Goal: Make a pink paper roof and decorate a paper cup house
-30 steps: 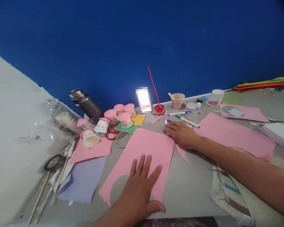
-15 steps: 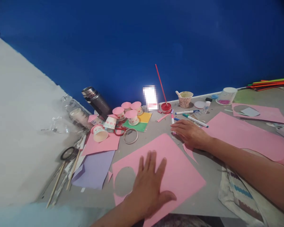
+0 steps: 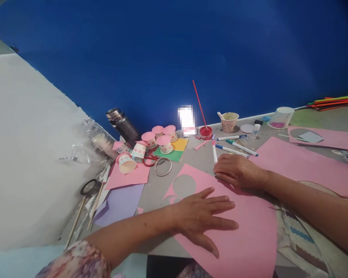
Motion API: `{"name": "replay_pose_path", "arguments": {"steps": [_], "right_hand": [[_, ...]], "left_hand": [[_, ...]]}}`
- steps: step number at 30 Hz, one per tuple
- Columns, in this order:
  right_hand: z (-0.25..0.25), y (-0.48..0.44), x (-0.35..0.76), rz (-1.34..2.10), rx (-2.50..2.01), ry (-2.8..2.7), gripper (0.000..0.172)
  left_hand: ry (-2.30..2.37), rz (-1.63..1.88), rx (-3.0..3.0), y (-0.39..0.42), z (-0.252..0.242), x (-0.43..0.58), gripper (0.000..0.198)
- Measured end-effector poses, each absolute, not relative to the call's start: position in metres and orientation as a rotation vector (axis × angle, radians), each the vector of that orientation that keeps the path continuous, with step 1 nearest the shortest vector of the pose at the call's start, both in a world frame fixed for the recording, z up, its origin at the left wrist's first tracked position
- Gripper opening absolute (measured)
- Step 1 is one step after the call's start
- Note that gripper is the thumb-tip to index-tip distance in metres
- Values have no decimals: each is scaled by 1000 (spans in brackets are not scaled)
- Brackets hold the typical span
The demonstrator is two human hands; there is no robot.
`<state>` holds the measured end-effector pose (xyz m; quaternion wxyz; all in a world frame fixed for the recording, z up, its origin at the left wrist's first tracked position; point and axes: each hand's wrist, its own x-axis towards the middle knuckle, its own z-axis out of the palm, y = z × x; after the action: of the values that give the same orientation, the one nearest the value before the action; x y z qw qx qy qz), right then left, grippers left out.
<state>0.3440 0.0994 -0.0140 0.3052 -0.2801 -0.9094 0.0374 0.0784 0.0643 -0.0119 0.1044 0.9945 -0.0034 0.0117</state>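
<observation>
A pink sheet of paper (image 3: 249, 227) with a round hole cut near its left corner lies on the table in front of me. My left hand (image 3: 205, 220) is spread flat on it, fingers pointing right. At the sheet's far edge rests my right hand (image 3: 239, 172), its fingers curled and pressed together; whatever is under them is hidden. Just beyond those fingertips lies a white marker with a pink cap (image 3: 214, 151). A blue-capped marker (image 3: 232, 151) and a green-ended marker (image 3: 241, 148) lie behind the right hand.
Small paper cups with pink discs (image 3: 165, 144) stand at the back left, near red-handled scissors (image 3: 150, 159) and a tape roll (image 3: 162, 166). A dark flask (image 3: 123, 125) leans there. Another pink sheet (image 3: 301, 166) lies right, above a cloth pouch (image 3: 304, 239).
The pink sheet has turned and slid right under my left hand, which moved right with it. My right hand has shifted slightly right and down, leaving the pink-capped marker in full view.
</observation>
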Motion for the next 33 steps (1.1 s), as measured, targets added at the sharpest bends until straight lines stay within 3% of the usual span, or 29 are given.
{"name": "replay_pose_path", "arguments": {"steps": [3, 6, 9, 11, 15, 21, 25, 29, 33], "right_hand": [[-17, 102, 346, 130, -965, -2415, 28], [-18, 111, 354, 121, -1195, -2262, 31], [-18, 123, 363, 131, -1388, -2051, 30], [-19, 129, 368, 167, -1472, -1960, 30], [-20, 131, 371, 205, -1537, -1921, 28], [-21, 126, 370, 156, -1503, -1976, 26], [-25, 128, 369, 139, -1509, -1961, 27], [-28, 131, 372, 154, -1522, -1971, 26], [-23, 124, 369, 148, -1456, -2055, 29]], "left_hand": [[-59, -48, 2966, 82, 11, 74, 65], [306, -107, 2948, 76, 22, 69, 66], [926, 66, 2808, 46, 3, 73, 85], [1053, 84, 2730, 26, -19, 79, 104], [855, 14, 2782, 27, -38, 85, 117], [301, -207, 2760, 82, 12, 56, 109], [491, -153, 2762, 74, 26, 55, 111], [810, -74, 2767, 49, -2, 63, 106], [760, -57, 2779, 38, -22, 62, 110]]}}
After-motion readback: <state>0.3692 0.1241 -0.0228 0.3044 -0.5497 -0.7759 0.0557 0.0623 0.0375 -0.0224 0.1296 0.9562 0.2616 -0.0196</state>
